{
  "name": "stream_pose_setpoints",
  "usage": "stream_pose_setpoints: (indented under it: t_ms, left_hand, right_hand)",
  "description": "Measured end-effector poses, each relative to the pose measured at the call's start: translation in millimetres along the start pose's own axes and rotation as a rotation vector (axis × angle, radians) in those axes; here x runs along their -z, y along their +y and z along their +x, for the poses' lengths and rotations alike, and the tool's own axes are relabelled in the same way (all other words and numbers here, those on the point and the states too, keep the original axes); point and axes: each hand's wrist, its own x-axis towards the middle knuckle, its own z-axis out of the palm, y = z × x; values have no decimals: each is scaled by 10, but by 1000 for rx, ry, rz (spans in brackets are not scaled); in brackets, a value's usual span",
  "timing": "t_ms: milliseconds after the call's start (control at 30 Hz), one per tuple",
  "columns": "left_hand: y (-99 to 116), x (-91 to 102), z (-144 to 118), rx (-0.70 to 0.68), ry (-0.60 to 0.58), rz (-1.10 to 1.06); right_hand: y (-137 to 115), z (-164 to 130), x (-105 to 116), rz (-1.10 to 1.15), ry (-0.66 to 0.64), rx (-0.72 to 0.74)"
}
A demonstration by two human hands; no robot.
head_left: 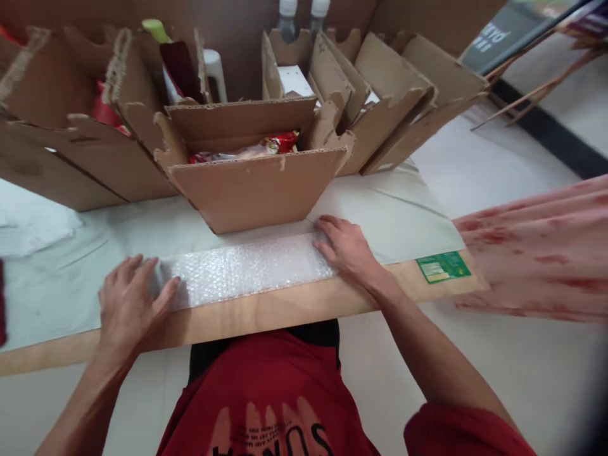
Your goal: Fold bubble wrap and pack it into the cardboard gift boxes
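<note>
A folded strip of clear bubble wrap [251, 269] lies flat along the front of the table. My left hand [135, 297] rests at its left end, thumb and fingers spread apart. At the opposite end is my right hand [349, 250], its fingers stretched out and touching the wrap's edge. Just behind the strip stands an open cardboard box [261, 193] with red and clear plastic packets [282, 144] inside.
More cardboard boxes [399, 120] line the back, holding bottles [287, 22] and other items. A green label [444, 267] lies on the wooden table edge [403, 278] at right. Pinkish patterned fabric [536, 253] hangs beyond it. Pale cloth [47, 285] covers the tabletop.
</note>
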Motion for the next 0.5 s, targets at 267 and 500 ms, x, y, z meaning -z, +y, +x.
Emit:
stream_pose_setpoints:
  t_ms: [267,500]
  left_hand:
    - [84,-34,-87,195,11,-206]
    - [-91,601,737,217,27,24]
  right_hand:
    - [-234,-325,165,278,3,-115]
    - [-1240,-623,46,810,-361,-46]
